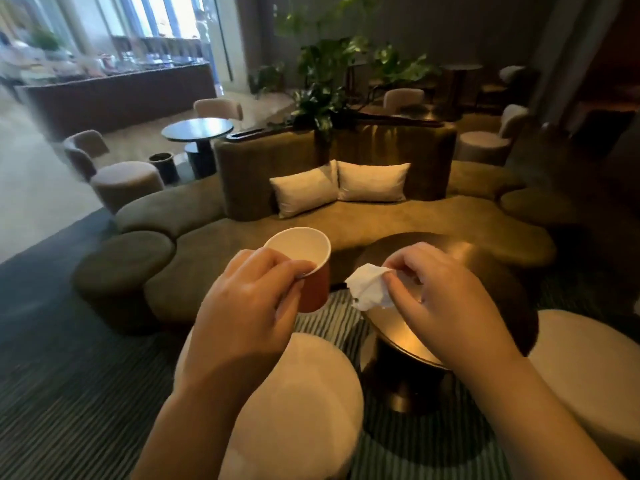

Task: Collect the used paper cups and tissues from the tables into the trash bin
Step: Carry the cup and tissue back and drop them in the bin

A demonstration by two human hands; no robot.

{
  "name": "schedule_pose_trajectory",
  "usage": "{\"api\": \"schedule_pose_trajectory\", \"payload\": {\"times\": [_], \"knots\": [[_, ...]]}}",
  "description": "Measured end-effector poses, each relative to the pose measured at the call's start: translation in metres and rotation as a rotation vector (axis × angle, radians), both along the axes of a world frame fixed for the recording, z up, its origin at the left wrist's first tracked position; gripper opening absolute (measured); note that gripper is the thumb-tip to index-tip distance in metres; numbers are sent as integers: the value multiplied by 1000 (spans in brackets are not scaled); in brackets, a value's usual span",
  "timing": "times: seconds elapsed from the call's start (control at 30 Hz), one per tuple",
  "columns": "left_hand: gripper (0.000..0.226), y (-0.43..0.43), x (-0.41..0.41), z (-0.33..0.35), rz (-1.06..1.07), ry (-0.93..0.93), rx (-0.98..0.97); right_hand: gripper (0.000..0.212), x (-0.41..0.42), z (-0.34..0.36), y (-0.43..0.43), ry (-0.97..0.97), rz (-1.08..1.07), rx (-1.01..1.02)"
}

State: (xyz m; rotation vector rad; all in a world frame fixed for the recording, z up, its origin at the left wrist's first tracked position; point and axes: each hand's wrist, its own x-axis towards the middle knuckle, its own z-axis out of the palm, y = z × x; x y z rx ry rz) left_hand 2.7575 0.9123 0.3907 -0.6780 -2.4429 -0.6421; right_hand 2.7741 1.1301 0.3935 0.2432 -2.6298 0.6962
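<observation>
My left hand (pixel 247 299) pinches the rim of a paper cup (pixel 304 258), orange outside and white inside, and holds it tilted in the air left of the round dark table (pixel 460 251). The cup looks empty. My right hand (pixel 436 296) grips a crumpled white tissue (pixel 369 287) just above the table's left edge. A small dark cylindrical bin (pixel 164 166) stands on the floor far back on the left, beside another round table (pixel 197 129).
A low olive sofa (pixel 381 220) with two white cushions (pixel 339 187) curves behind the table. Pale round stools (pixel 311 393) sit right below my arms and at the right (pixel 595 368). Striped carpet covers the floor. Plants and more chairs stand further back.
</observation>
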Motion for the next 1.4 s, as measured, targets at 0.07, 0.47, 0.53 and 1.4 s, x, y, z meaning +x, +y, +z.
{"api": "schedule_pose_trajectory", "payload": {"times": [0.07,0.47,0.53,1.4], "knots": [[30,-56,16,-9,119,-18,11,7,-5,-3,-55,8,81,6],[19,-436,154,-53,718,-30,38,3,11,-65,-439,-73,475,-103],[18,-481,169,-60,812,-48,37,3,15,-74,-489,-96,525,-94],[25,-907,-72,-81,1018,-242,-15,4,-292,-122,-967,-278,811,-103]]}}
